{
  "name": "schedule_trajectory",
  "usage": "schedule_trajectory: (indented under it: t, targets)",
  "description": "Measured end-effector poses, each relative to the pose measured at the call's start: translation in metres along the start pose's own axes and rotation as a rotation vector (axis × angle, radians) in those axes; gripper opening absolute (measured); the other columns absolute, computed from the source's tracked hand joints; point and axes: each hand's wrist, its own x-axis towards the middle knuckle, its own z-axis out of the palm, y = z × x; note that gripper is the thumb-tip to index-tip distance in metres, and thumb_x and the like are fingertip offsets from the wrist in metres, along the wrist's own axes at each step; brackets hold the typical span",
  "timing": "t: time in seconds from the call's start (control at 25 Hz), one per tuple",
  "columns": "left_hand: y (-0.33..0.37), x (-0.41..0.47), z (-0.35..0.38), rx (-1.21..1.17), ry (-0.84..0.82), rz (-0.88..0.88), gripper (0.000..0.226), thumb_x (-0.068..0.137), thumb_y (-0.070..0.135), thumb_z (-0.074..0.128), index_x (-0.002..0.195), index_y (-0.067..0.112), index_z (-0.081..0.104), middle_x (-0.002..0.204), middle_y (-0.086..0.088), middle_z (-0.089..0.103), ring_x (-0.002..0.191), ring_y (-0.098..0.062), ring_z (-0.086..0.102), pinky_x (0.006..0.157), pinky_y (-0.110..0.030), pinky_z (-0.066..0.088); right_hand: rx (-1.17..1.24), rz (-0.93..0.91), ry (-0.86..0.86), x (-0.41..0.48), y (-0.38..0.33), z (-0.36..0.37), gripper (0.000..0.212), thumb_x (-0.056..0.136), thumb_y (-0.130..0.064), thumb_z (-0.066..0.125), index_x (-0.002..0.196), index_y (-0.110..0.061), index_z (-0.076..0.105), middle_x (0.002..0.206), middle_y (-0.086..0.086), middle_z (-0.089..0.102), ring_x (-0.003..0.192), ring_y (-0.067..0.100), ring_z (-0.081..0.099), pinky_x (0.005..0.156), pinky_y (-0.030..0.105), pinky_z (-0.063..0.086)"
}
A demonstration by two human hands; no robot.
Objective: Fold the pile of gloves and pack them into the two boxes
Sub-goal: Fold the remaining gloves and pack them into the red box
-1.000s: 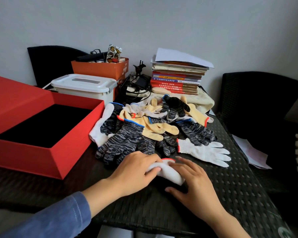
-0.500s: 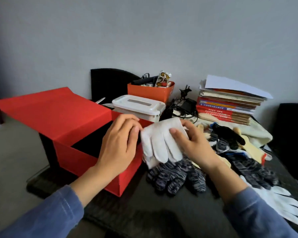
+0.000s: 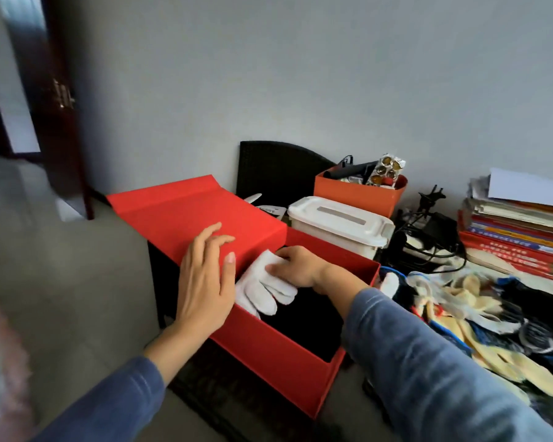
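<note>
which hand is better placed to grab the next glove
Probably the right hand: once it lets go of the white glove, the pile lies on its side. The left hand is across the box.

Way into red box (image 3: pixel 268 355) open from above; lid (image 3: pixel 189 212) flanks left; white tub (image 3: pixel 339 221) close behind.

The open box (image 3: pixel 278 371) sits mid-frame on the tabletop (image 3: pixel 224 397). In its left corner lie the folded gloves (image 3: pixel 259 290) under the right hand (image 3: pixel 296 266). The left hand (image 3: pixel 203 282) is at its left wall. Behind the box stands a lidded tub (image 3: pixel 339 224), with a smaller box (image 3: pixel 358 194) behind that. At right, blurred, the glove pile (image 3: pixel 476 314) seems to lie before a book stack (image 3: pixel 517 231).
</note>
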Motion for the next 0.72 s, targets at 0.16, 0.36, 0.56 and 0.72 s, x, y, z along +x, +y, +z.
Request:
schedule_trajectory:
  t: [0.16, 0.36, 0.56, 0.72]
  targets:
    - [-0.015, -0.010, 0.004, 0.047, -0.093, -0.022, 0.042, 0.095, 0.035, 0.030, 0.118, 0.013, 0.057, 0.141, -0.001, 0.042, 0.122, -0.016, 0.045, 0.101, -0.021, 0.026, 0.124, 0.054, -0.220, 0.021, 0.003, 0.027, 0.032, 0.090, -0.024, 0.059, 0.116, -0.007, 0.062, 0.114, 0.014, 0.066, 0.103, 0.025, 0.064, 0.090, 0.039, 0.053]
    - [-0.014, -0.014, 0.003, 0.071, -0.163, 0.049, 0.041, 0.095, 0.035, 0.029, 0.119, 0.017, 0.056, 0.139, 0.004, 0.045, 0.124, -0.012, 0.044, 0.101, -0.023, 0.026, -0.403, -0.045, -0.220, 0.017, 0.000, 0.036, 0.039, 0.089, -0.037, 0.058, 0.118, -0.011, 0.058, 0.113, 0.007, 0.063, 0.105, 0.022, 0.060, 0.080, 0.028, 0.044]
    - [0.025, -0.009, 0.001, -0.030, -0.180, 0.134, 0.038, 0.096, 0.031, 0.029, 0.104, 0.018, 0.063, 0.123, 0.007, 0.057, 0.110, -0.013, 0.054, 0.095, -0.029, 0.033, -0.261, -0.232, 0.058, -0.021, 0.000, -0.007, 0.037, 0.090, -0.022, 0.060, 0.125, -0.012, 0.055, 0.114, 0.005, 0.065, 0.106, 0.023, 0.060, 0.093, 0.032, 0.044]
    - [0.086, -0.010, 0.009, -0.107, -0.193, 0.245, 0.031, 0.095, 0.023, 0.035, 0.095, 0.017, 0.065, 0.112, 0.007, 0.062, 0.104, -0.013, 0.055, 0.092, -0.027, 0.034, 0.030, -0.319, 0.376, -0.093, 0.043, -0.051, 0.030, 0.089, 0.001, 0.054, 0.113, -0.017, 0.059, 0.098, 0.000, 0.069, 0.088, 0.013, 0.065, 0.086, 0.025, 0.049]
